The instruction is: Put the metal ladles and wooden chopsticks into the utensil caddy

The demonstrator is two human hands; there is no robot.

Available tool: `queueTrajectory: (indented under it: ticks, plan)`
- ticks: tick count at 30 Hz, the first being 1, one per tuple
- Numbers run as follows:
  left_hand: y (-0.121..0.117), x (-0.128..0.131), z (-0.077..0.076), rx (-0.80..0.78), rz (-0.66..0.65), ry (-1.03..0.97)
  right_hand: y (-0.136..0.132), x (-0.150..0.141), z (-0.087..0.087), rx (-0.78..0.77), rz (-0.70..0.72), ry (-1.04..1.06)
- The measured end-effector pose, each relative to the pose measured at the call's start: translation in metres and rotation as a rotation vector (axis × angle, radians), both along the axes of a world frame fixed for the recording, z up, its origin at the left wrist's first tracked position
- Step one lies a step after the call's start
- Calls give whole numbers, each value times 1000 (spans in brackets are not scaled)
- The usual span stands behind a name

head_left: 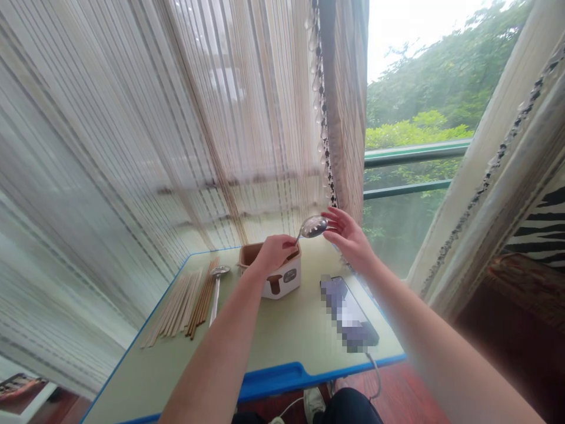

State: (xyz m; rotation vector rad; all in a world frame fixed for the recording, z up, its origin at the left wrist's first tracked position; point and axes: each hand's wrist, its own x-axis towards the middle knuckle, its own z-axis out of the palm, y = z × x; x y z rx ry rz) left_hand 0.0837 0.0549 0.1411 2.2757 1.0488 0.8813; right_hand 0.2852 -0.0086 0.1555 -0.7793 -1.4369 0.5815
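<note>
My left hand is closed on the handle of a metal slotted spoon, above a white box with a brown rim. The spoon's bowl points to the right, and its slots show. Most of the handle is hidden by the hand. Beside the bowl, my right hand has its fingers apart, with the fingertips close to the bowl's edge; whether they touch it I cannot tell. Left of the box lie a second metal spoon, brown chopsticks and several pale chopsticks.
A phone with a cable lies at the right of the blue-edged table. Striped curtains hang behind the table, and a window with a dark rail is at the right.
</note>
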Motion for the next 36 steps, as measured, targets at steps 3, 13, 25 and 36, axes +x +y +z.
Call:
queueTrajectory:
  ticks: [3, 13, 25, 36]
  plan:
    - [-1, 4, -1, 47, -6, 76, -3, -8, -2, -23, -84, -43]
    - [-2, 4, 1, 30, -28, 250, -1, -7, -34, -3, -187, -29]
    - [-1, 7, -1, 32, 5, 239, -2, -7, -38, 9, -212, -56]
    - [-10, 7, 3, 58, 39, 187, -12, -16, -27, 132, -506, -222]
